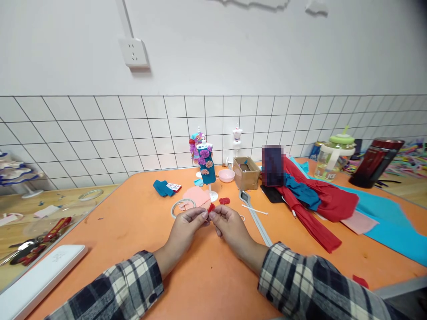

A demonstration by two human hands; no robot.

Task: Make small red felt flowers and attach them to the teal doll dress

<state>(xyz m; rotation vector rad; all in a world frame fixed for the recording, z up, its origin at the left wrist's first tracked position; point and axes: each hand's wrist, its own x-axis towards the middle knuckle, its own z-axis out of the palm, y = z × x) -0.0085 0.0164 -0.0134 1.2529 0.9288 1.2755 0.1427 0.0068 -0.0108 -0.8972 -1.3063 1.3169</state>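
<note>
Between the fingertips of both hands is a small piece of red crepe paper. My left hand pinches it from the left, and my right hand pinches it from the right. Just beyond them stands a miniature dress form in a teal dress with purple and peach paper flowers. Red crumpled pieces lie on the orange table behind my right hand. Past my left hand are a roll of clear tape and pink paper.
Behind stand a cardboard box, a pink bowl and a bare white dress form. Grey scissors-like tongs and a cotton swab lie right of my hands. Red crepe paper, a jug and a dark tumbler are farther right.
</note>
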